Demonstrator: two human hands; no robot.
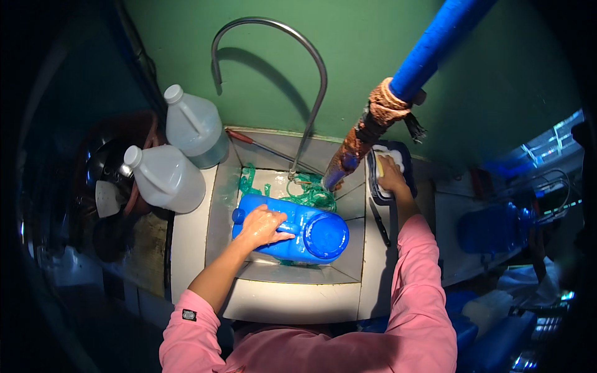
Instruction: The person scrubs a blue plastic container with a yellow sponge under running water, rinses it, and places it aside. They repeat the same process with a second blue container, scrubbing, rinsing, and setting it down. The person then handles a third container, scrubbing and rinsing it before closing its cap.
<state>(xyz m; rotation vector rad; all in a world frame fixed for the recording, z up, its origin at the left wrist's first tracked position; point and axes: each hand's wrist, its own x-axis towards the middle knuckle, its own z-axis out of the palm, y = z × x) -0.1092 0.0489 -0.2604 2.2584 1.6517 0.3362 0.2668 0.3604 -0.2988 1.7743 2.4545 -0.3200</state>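
Note:
A blue plastic jug (311, 233) lies on its side in a small steel sink (292, 292). My left hand (261, 225) rests on top of the jug, fingers spread over its body. My right hand (390, 174) reaches to a dark soap tray (407, 163) on the sink's right ledge and presses on a white and yellow sponge (387, 152) in it. Green netting (311, 194) lies in the sink behind the jug.
A curved metal tap (311, 56) arcs over the sink from the green wall. A blue pipe with a rusty wrapped joint (379, 115) slants down at right. Two translucent white jugs (177, 155) stand on the left ledge. A dark knife (379, 222) lies on the right ledge.

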